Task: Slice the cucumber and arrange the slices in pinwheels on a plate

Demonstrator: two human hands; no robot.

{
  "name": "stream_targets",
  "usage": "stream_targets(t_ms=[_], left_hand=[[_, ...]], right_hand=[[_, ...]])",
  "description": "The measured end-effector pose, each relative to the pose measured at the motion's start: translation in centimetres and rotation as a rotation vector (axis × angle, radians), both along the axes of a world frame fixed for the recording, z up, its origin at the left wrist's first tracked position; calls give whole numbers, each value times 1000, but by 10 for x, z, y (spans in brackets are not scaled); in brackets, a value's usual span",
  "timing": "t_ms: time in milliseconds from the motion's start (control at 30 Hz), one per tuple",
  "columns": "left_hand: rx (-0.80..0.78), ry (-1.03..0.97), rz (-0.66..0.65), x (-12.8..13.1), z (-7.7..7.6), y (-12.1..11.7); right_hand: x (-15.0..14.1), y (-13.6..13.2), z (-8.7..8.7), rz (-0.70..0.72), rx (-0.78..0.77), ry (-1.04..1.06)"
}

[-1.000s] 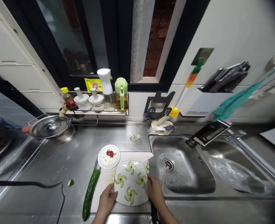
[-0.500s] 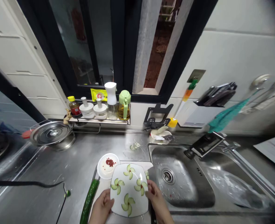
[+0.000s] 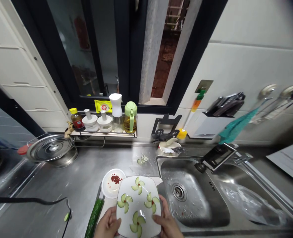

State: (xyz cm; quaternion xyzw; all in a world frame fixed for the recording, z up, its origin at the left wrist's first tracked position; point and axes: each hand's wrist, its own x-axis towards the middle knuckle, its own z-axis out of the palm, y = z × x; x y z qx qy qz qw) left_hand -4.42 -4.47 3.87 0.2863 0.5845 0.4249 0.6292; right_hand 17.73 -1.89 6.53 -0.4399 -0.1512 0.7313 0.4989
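Observation:
Between my two hands is a white squarish plate [image 3: 123, 220], gripped at its left and right edges. Several pinwheel flowers of cucumber slices [image 3: 138, 185], with small red centres, lie on it. My left hand [image 3: 108, 223] closes on the left rim, thumb on top. Along the right rim my right hand [image 3: 166, 218] pinches it the same way. Behind the plate's upper left corner sits a small white dish [image 3: 107, 191] with red bits in it. A whole cucumber [image 3: 94, 216] lies left of my left hand, on a white board mostly hidden under the plate.
To the right is a steel double sink [image 3: 193, 195], with a clear plastic bag [image 3: 250, 201] in its far basin. Cucumber scraps [image 3: 143, 160] lie on the steel counter. A rack of condiments [image 3: 106, 134] stands at the back, and a lidded pot [image 3: 53, 148] at left.
The plate looks slightly larger and nearer, with both hands still on it. The whole view has shifted a little, the counter items sitting lower in it.

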Motion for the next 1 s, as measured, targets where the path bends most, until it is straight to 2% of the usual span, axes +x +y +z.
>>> stream_targets(t_ms=[167,333,500,600,700,833,1000], left_hand=[[0,52,-23,-2,-4,1],[3,14,-20,-6,-6,0],[0,10,-12,-2,-2,0],[-28,-3,-17,6,1,0],[-33,-1,-25,10,1,-1],[19,90,-63,3,-4,-3],[6,310,-178,-21,-10,-5]], right_hand=[[-1,1,-5,0,12,17],[-2,1,-9,11,11,17],[2,3,-7,22,0,47],[14,6,-4,64,-9,50],[45,9,2,111,-5,31],[120,-1,13,209,-14,-24],[229,-54,27,280,-119,-226]])
